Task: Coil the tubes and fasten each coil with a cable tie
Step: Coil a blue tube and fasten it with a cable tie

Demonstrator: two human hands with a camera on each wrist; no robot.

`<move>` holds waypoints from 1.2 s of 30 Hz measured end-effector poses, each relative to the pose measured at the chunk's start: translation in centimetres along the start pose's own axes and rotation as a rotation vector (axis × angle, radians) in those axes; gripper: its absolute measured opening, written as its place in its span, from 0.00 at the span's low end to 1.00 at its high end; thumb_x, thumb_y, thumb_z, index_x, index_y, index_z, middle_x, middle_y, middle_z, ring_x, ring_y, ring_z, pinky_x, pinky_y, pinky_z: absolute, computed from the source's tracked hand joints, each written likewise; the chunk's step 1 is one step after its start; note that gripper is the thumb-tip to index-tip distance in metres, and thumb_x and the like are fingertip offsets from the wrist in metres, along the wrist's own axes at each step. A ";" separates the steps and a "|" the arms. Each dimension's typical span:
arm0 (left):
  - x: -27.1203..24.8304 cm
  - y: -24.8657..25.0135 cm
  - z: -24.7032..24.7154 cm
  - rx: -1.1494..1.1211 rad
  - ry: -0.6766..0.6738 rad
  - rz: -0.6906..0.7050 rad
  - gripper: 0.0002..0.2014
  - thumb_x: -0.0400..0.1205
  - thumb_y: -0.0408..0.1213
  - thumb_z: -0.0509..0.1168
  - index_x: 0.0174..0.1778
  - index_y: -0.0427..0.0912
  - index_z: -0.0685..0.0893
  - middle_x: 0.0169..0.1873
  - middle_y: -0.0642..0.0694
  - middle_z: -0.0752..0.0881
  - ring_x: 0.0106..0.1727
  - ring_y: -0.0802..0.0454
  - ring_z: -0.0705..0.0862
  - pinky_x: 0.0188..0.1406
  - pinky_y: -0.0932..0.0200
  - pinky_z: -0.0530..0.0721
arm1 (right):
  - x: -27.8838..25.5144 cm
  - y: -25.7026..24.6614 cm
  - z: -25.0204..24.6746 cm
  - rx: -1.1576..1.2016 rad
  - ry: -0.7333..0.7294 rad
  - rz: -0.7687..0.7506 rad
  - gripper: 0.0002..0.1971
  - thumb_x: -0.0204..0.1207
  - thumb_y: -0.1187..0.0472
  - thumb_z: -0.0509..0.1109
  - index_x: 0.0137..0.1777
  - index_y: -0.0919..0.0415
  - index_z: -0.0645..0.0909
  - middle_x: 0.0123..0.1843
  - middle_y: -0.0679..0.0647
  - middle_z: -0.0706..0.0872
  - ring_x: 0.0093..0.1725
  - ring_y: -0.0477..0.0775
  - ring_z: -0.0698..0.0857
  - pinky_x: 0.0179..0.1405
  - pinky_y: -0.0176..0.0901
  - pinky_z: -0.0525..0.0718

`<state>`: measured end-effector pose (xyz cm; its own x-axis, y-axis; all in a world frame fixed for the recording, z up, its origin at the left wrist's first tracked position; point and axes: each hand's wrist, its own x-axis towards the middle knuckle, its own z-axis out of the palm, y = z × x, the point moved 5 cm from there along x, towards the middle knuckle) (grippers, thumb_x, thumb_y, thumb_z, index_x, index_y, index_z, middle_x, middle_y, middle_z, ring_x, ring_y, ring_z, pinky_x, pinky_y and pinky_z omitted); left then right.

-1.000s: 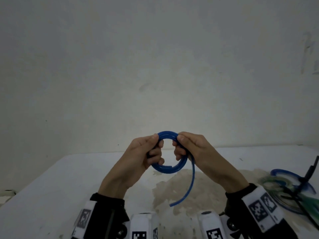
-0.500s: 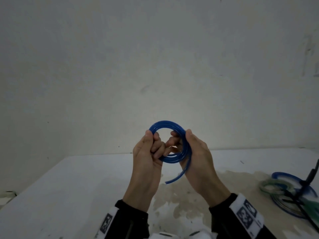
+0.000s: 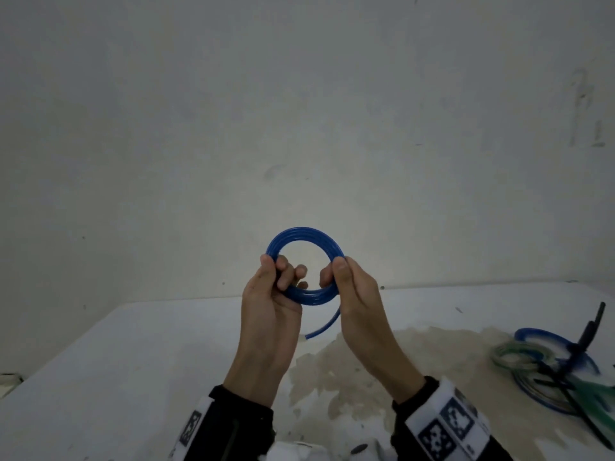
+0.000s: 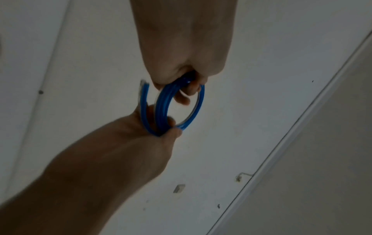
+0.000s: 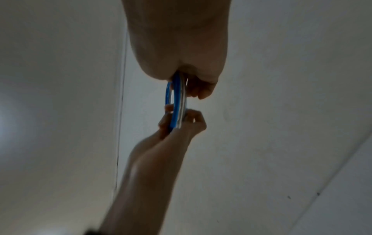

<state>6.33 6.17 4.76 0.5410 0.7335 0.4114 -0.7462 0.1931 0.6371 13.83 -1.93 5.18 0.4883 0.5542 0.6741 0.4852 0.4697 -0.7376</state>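
While both hands are holding it up in the air above the white table [image 3: 100, 377], the blue tube [image 3: 304, 236] is sitting as a nearly finished coil of several turns, its ring standing roughly upright and facing the person, so that the wall is showing through its opening in the head view. The left hand [image 3: 266, 314] is pinching the ring's left side, thumb on the near face and curled fingers hooked through the opening behind; the right hand [image 3: 357, 307] is pinching the right side the same way, thumb tip pressing on the front of the turns. What the coming move is turning on, as I judge it, is the loose tail [image 3: 324, 326]: it is leaving the coil at the lower right, just under the right thumb, and curving down and to the left, its cut end pointing toward the left wrist and hanging between the two forearms, clear of the table. The right hand is therefore lying nearer to where the tail begins, and is probably the one to feed it round. Seen edge-on from the right wrist, the turns are lying packed side by side, though blur is making their count uncertain. Off to the right on the table, other coiled tubes [image 3: 545, 364] are resting with black cable ties [image 3: 585, 341], well apart from the hands.
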 end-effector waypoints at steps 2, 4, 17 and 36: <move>0.1 0.0 0.1 -0.003 -0.091 -0.100 0.16 0.86 0.42 0.50 0.35 0.39 0.74 0.22 0.49 0.73 0.31 0.52 0.79 0.45 0.55 0.75 | 0.8 -0.1 -1.2 -0.043 -0.058 0.013 0.18 0.85 0.59 0.50 0.36 0.61 0.73 0.34 0.54 0.75 0.33 0.43 0.73 0.36 0.28 0.72; 0.1 0.2 0.2 0.078 -0.188 -0.182 0.16 0.83 0.43 0.52 0.37 0.37 0.76 0.24 0.46 0.76 0.31 0.50 0.81 0.46 0.53 0.78 | 1.4 -0.2 -2.3 -0.132 -0.176 0.015 0.18 0.85 0.59 0.49 0.35 0.60 0.72 0.33 0.52 0.75 0.30 0.41 0.71 0.35 0.28 0.71; -0.7 1.6 1.1 0.569 -0.361 -0.234 0.15 0.82 0.43 0.56 0.35 0.35 0.75 0.21 0.50 0.60 0.21 0.55 0.60 0.24 0.62 0.75 | 0.9 -1.7 -2.7 -0.280 -0.524 0.078 0.19 0.85 0.58 0.50 0.35 0.62 0.73 0.30 0.49 0.74 0.29 0.41 0.72 0.33 0.28 0.72; -1.7 2.3 2.8 0.463 -0.028 0.158 0.16 0.87 0.39 0.52 0.34 0.36 0.71 0.17 0.54 0.65 0.19 0.59 0.62 0.19 0.67 0.67 | -1.8 -2.8 -3.0 0.219 0.105 0.110 0.16 0.85 0.62 0.53 0.52 0.69 0.81 0.41 0.62 0.89 0.40 0.60 0.90 0.43 0.44 0.88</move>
<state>4.75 3.58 7.37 0.4496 0.7118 0.5396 -0.5729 -0.2336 0.7856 13.76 -6.29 6.08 0.6075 0.5409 0.5817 0.2625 0.5544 -0.7898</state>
